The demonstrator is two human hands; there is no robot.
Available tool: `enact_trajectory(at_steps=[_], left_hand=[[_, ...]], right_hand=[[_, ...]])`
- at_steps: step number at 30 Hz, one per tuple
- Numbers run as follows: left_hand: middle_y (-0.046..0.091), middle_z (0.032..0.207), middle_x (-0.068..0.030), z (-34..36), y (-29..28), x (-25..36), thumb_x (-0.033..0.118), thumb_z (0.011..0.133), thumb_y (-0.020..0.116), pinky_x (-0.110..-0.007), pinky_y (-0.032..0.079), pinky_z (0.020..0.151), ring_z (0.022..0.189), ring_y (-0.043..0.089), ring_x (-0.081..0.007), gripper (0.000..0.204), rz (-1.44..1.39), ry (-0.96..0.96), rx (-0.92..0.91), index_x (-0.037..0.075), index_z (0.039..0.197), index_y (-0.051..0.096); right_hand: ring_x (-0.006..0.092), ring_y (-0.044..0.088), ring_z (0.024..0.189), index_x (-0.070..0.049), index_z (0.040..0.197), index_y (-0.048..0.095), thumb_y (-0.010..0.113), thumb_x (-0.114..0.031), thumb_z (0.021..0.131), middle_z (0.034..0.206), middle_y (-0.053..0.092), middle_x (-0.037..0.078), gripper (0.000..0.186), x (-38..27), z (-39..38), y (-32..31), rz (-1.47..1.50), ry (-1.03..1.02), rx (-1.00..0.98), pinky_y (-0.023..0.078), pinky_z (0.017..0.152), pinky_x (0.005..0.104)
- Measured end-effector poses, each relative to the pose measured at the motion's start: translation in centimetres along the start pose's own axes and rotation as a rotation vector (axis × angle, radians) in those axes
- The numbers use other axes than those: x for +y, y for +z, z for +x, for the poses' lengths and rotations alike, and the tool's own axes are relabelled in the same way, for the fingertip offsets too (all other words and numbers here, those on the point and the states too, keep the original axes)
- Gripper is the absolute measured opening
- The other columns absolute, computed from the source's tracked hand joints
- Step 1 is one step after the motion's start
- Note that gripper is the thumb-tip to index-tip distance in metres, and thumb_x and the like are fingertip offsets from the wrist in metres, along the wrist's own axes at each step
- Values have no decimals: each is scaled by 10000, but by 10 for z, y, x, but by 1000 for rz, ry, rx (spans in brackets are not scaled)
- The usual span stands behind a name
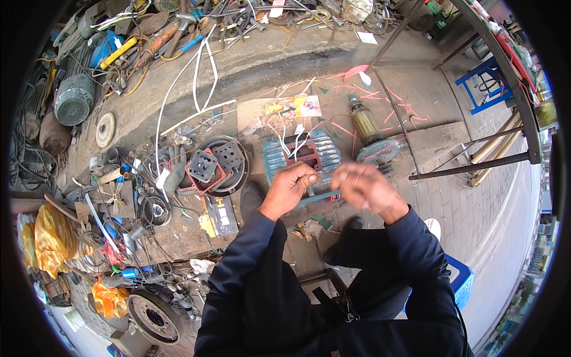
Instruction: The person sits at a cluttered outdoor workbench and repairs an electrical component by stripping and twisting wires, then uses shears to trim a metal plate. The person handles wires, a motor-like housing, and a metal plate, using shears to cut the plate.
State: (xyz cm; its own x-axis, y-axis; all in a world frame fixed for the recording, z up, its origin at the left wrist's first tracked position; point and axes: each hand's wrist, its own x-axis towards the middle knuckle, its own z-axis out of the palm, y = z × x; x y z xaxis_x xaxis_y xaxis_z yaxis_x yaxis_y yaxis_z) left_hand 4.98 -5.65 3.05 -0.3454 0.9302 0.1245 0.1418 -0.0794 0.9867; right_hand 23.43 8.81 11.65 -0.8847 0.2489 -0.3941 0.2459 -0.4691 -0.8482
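My left hand [288, 189] is closed in a pinch over the near side of a blue-green finned motor housing [326, 149]. What its fingertips hold, if anything, is too small to make out. My right hand [367, 189] is raised just to the right of it, apart from the left one, its fingers smeared by motion. A reddish terminal box [308, 156] opens on top of the housing, and several white-sleeved wires [292, 144] rise from it. Beyond the right hand lies a motor rotor [367, 124] with a round finned end cover [385, 150].
Left of the housing, grey terminal box parts [203, 166] rest on a round metal cover [240, 178]. Cardboard [250, 118] and pink wire scraps [395, 95] litter the ground. A rusty metal frame [505, 50] stands at right, a blue stool [485, 86] behind it. Scrap and tools crowd the left.
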Motion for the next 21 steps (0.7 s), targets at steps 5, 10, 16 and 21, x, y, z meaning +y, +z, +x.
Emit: enact_trajectory(at_steps=[5, 10, 16, 21], left_hand=[[689, 909, -87, 1, 0, 3, 70, 978, 696, -331, 527, 733, 803, 656, -195, 76, 5, -49, -31, 10, 1021, 716], [661, 892, -46, -2, 1, 4, 83, 998, 686, -283, 496, 652, 692, 592, -112, 89, -115, -110, -24, 12, 1030, 729], [679, 934, -104, -1, 0, 13, 27, 897, 747, -323, 542, 718, 816, 677, -239, 123, 164, 125, 21, 16, 1017, 722], [693, 894, -126, -4, 6, 14, -44, 878, 695, -328, 535, 744, 808, 675, -249, 87, 205, 121, 200, -19, 947, 742]], right_hand=[[80, 307, 385, -7, 1058, 612, 502, -204, 1089, 541, 405, -26, 228, -4, 6, 2, 298, 16, 194, 251, 362, 264], [84, 312, 380, -2, 1057, 618, 500, -194, 1086, 542, 427, -18, 227, 1, 5, -3, 314, 13, 209, 250, 357, 270], [75, 416, 452, -12, 1109, 676, 542, -190, 1067, 609, 533, 20, 226, -1, -5, 11, -1, 6, 50, 310, 420, 262], [146, 605, 666, -8, 1099, 713, 437, -486, 1107, 786, 668, 73, 552, 10, -5, 9, 237, 186, -308, 497, 670, 271]])
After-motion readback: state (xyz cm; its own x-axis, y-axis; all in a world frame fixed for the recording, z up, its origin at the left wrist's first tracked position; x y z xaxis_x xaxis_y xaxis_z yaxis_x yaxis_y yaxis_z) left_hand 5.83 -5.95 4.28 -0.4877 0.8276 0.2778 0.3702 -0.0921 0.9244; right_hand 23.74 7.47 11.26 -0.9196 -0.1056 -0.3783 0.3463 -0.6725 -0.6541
